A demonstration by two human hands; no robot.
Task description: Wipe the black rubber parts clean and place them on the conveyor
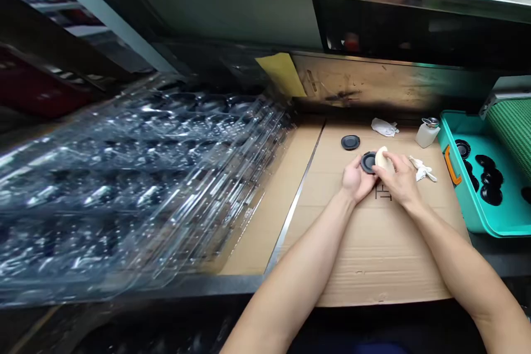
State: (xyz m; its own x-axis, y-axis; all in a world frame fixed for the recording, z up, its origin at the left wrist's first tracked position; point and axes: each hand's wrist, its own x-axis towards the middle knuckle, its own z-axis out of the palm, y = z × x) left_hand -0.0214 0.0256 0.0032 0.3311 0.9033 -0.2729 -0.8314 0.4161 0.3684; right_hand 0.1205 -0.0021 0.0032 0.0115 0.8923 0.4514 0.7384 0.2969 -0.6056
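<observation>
The left hand point(357, 180) is curling around a black disc point(368, 162) while the right hand point(398, 177) is pressing a pale wipe point(384, 159) onto it, above a cardboard sheet point(373, 254). A teal tray point(468, 215) is holding more black discs point(492, 180); stacked clear plastic trays point(124, 188) are lying beyond a metal strip point(294, 204).

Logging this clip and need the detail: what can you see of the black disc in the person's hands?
The black disc is round and shallow, with a raised rim around a dark centre; it looks like moulded rubber or plastic, though the view cannot settle which. It is tilted, held above the cardboard sheet by the left hand at its near edge. A pale wipe in the right hand presses against it, hiding part of its face.
</observation>
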